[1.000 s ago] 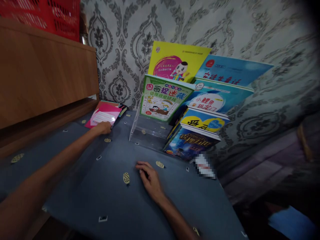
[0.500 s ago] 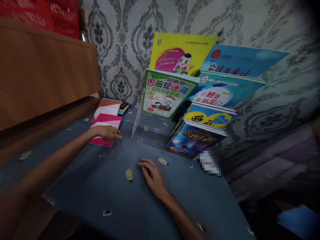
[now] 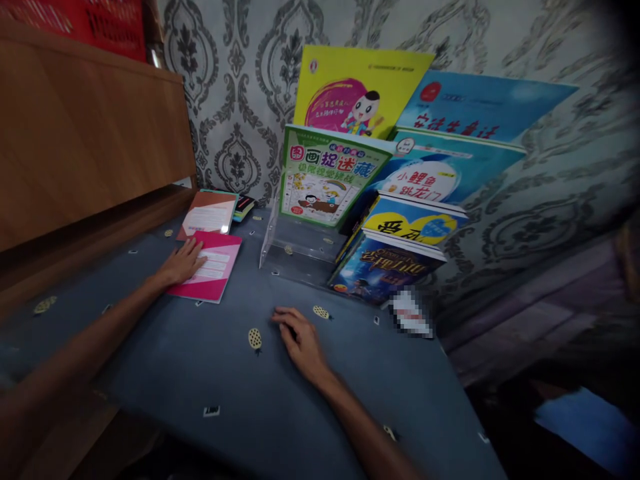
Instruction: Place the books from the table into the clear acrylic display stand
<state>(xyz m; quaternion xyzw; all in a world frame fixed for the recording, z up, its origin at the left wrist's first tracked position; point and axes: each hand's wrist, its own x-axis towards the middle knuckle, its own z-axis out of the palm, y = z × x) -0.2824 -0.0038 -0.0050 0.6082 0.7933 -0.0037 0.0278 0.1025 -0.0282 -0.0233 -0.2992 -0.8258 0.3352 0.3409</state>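
My left hand (image 3: 183, 263) lies flat with fingers stretched over the left side of a pink booklet (image 3: 220, 267). Just behind that booklet is a brown-and-white one (image 3: 209, 212), partly covered by it. My right hand (image 3: 300, 340) rests on the dark table cover (image 3: 240, 387), its fingers loosely curved and apart, holding nothing. Beyond it stands a clear tiered rack (image 3: 297, 257). A green picture book (image 3: 333, 177) leans on the rack's left side, with a yellow book (image 3: 360, 87) behind it. Several books, including a dark blue one (image 3: 380, 267), fill its right side.
A wooden cabinet (image 3: 95, 133) borders the table on the left, with a red basket (image 3: 110, 27) on top. Small dark books (image 3: 244, 207) lie near the patterned wall (image 3: 225, 113). A blurred white item (image 3: 411, 315) sits by the table's right edge.
My left hand has moved left across the pink booklet and flattened, uncovering its right part. The booklet has shifted slightly and turned. My right hand stays put; the view has tilted a little.
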